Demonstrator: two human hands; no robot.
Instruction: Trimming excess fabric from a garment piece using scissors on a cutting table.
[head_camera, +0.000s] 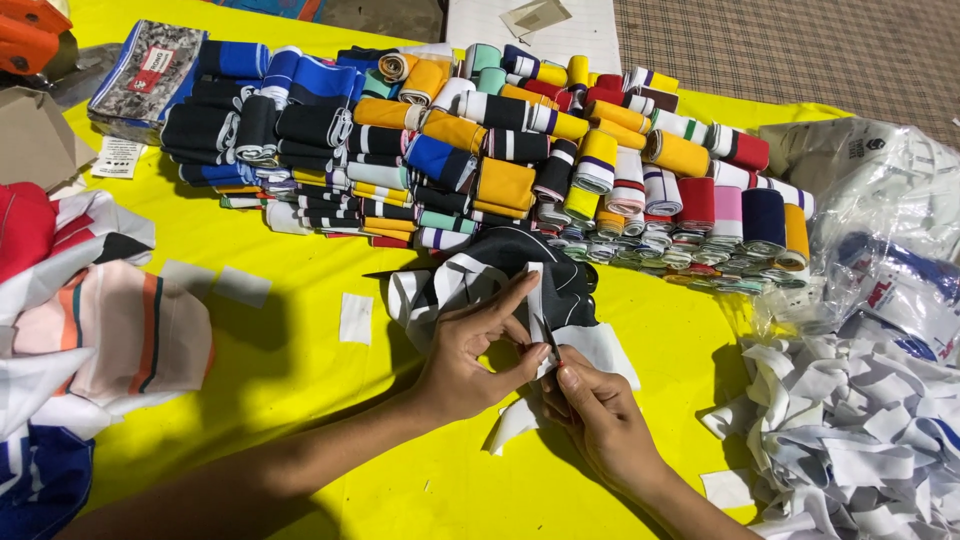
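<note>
Hands meet mid-bench over a black-and-white fabric piece lying on the yellow bench; left hand grip pinches its white edge between thumb and fingers; right hand grip is clenched on the same edge just beside it; rolled ribbing stack behind; white scrap pile at right; folded fabrics at left.

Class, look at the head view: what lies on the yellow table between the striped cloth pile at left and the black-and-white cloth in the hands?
A small white rectangular patch lies there on the yellow table.
</note>
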